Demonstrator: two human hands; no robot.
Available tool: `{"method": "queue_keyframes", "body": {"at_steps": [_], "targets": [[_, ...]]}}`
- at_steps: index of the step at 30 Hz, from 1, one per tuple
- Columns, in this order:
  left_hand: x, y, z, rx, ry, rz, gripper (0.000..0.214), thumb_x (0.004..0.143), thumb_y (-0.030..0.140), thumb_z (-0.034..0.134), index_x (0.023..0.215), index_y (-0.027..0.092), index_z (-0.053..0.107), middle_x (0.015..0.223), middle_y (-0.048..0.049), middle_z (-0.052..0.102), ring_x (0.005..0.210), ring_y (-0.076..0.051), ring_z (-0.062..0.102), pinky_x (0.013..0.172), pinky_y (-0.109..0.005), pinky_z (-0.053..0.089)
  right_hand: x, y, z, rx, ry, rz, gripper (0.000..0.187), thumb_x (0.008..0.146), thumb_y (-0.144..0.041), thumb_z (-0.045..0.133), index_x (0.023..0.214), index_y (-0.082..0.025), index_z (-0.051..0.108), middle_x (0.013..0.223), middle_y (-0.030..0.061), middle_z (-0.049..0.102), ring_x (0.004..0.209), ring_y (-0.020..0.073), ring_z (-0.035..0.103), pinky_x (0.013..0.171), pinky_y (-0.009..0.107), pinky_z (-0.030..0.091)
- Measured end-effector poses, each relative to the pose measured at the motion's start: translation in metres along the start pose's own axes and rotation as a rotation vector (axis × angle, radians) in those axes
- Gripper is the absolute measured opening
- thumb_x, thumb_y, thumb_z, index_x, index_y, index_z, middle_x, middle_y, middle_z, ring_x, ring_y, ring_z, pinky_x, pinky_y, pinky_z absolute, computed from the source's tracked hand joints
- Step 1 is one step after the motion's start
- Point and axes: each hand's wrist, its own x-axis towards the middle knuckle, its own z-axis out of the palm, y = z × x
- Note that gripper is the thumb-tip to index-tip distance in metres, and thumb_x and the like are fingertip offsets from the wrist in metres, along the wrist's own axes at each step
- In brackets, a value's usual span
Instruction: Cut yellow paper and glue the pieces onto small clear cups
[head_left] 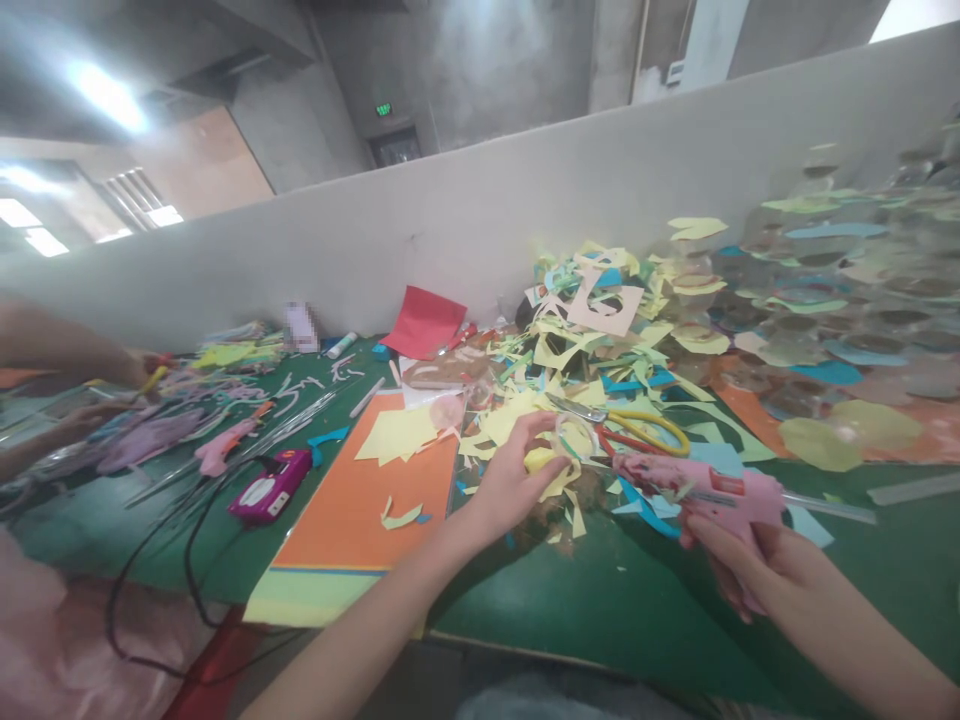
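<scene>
My left hand point(514, 475) is closed in a pinch on a small yellow paper piece point(541, 462) and what looks like a clear round lid point(574, 435), just above the green table point(600, 600). My right hand point(757, 565) grips the handle of a pink glue gun point(697, 485) whose nozzle points left toward the yellow piece. Yellow-handled scissors point(637, 420) lie on the scraps right behind both hands.
A heap of coloured paper scraps point(600, 320) covers the table's back right, beside stacked clear lids with paper discs point(840, 300). Orange and yellow sheets point(360, 510) lie at left, with a magenta glue gun point(270, 490) and its black cord. Another person's arm point(67, 350) works at far left.
</scene>
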Motion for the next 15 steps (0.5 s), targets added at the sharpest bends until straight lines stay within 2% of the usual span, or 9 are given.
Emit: {"method": "queue_keyframes", "body": {"at_steps": [5, 10, 15], "targets": [[-0.0002, 0.0005, 0.0001, 0.007, 0.002, 0.003, 0.041, 0.088, 0.030, 0.063, 0.125, 0.026, 0.046, 0.132, -0.0077, 0.057, 0.125, -0.022, 0.054, 0.105, -0.041, 0.046, 0.0004, -0.0022, 0.0009, -0.038, -0.004, -0.007, 0.058, 0.068, -0.081, 0.043, 0.053, -0.026, 0.051, 0.041, 0.0007, 0.048, 0.045, 0.0170, 0.048, 0.055, 0.033, 0.045], [0.0000, 0.0009, -0.0011, 0.016, -0.005, 0.008, 0.041, 0.089, 0.030, 0.063, 0.126, 0.025, 0.046, 0.133, -0.0081, 0.055, 0.125, -0.021, 0.054, 0.105, -0.040, 0.047, 0.0002, -0.0059, -0.0007, -0.019, -0.007, 0.024, 0.059, 0.062, -0.084, 0.047, 0.046, -0.028, 0.041, 0.041, 0.0007, 0.046, 0.044, 0.0160, 0.046, 0.051, 0.032, 0.044], [-0.0008, 0.0019, 0.0003, 0.026, 0.002, -0.008, 0.041, 0.088, 0.030, 0.063, 0.125, 0.025, 0.046, 0.133, -0.0086, 0.056, 0.125, -0.022, 0.055, 0.104, -0.041, 0.047, 0.0026, 0.0037, 0.0010, -0.018, -0.017, -0.014, 0.060, 0.068, -0.082, 0.045, 0.045, -0.027, 0.042, 0.041, 0.0014, 0.048, 0.045, 0.0165, 0.047, 0.053, 0.033, 0.044]]}}
